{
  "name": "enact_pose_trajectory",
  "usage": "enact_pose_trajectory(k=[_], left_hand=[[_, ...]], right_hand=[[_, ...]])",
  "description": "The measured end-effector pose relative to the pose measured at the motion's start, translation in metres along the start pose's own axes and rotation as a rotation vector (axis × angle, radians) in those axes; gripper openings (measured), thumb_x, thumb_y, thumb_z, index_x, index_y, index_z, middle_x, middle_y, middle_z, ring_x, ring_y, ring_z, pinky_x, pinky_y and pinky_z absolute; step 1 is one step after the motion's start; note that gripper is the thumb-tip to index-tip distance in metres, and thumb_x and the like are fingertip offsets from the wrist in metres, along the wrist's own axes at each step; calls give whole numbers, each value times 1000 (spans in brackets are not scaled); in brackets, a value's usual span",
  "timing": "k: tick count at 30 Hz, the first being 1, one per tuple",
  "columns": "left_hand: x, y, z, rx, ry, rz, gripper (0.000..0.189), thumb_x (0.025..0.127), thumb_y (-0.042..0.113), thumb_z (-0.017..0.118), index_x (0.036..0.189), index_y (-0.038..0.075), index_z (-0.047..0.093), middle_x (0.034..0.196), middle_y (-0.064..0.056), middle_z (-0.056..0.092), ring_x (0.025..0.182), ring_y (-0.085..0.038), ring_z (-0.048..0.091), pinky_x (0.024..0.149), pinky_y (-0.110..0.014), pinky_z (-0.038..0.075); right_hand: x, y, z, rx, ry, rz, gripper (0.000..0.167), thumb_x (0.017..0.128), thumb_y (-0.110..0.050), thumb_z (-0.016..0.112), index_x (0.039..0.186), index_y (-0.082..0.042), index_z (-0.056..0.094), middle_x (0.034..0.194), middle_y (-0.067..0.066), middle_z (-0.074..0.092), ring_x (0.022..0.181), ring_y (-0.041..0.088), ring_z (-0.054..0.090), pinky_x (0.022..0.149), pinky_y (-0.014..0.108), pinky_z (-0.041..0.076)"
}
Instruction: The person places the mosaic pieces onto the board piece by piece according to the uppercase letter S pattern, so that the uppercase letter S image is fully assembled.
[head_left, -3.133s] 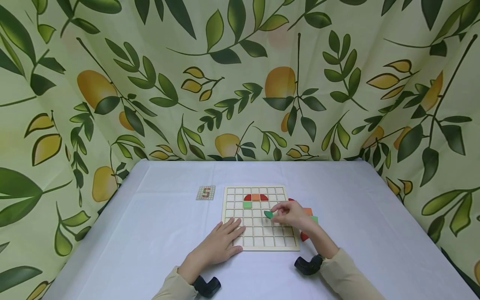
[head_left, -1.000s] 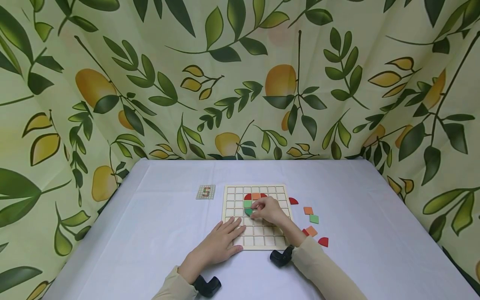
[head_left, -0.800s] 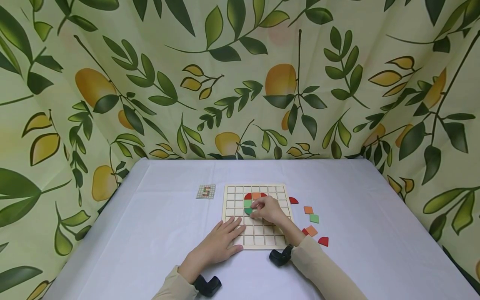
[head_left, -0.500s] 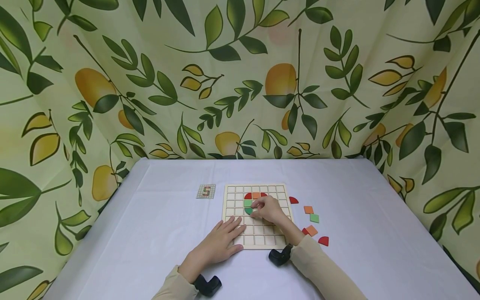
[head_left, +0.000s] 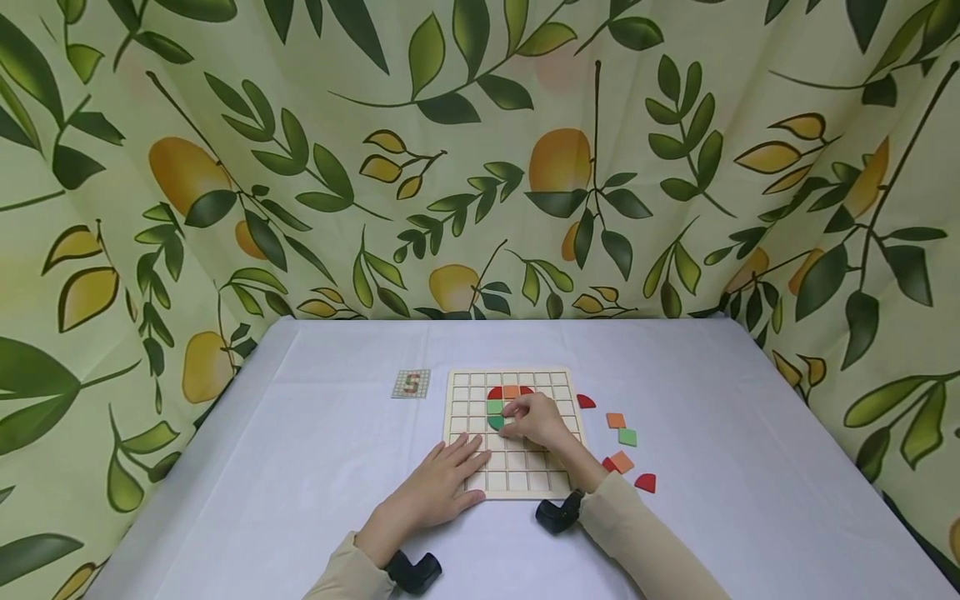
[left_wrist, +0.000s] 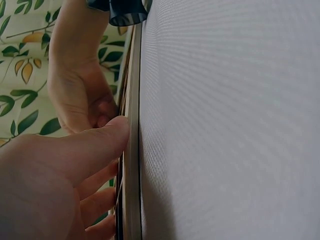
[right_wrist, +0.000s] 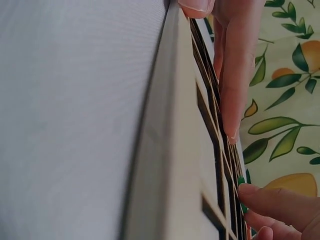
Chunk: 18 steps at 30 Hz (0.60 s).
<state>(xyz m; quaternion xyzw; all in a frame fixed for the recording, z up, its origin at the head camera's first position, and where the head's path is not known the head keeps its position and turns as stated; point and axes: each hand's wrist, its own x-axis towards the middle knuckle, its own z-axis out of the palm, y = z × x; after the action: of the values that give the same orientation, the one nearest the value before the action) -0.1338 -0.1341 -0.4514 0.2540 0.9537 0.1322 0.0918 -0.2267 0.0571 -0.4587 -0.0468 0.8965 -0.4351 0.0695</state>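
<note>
A wooden grid board (head_left: 558,492) lies on the white-covered table. My left hand (head_left: 442,487) rests with spread fingers on its lower left corner; in the left wrist view the left thumb (left_wrist: 107,140) lies along the board's edge. My right hand (head_left: 536,418) pinches a dark green quarter-circle tile (head_left: 495,423) at a cell just below a light green square tile (head_left: 494,407). In the right wrist view, the right thumb and a finger are at the green tile (right_wrist: 242,181). Above stand a red quarter-circle (head_left: 495,393), an orange square (head_left: 511,392) and another red quarter-circle (head_left: 527,390), partly covered by the hand.
Right of the board lie loose tiles: red quarter-circles (head_left: 586,402), orange squares (head_left: 615,420) and a light green square (head_left: 627,437). A small pattern card (head_left: 411,384) with an S on a grid lies to the left. A leaf-print curtain (head_left: 480,208) hangs behind the table.
My right hand has carried the dark green quarter-circle left across the board to the cell under the light green square, then stayed nearly still. My left hand has not moved.
</note>
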Motion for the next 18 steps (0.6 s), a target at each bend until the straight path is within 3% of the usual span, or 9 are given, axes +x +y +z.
enact_pose_trajectory(k=[18], left_hand=[[0,1,0,1,11,5,58,95,43,54,146,20,43,159,-4,33,150,-29,28,118,-57,28]], right_hand=[[-4,1,-5,56,-23,20,18,71,-9,83,86,-4,73,64,-2,45,62,12,41,54,20,31]])
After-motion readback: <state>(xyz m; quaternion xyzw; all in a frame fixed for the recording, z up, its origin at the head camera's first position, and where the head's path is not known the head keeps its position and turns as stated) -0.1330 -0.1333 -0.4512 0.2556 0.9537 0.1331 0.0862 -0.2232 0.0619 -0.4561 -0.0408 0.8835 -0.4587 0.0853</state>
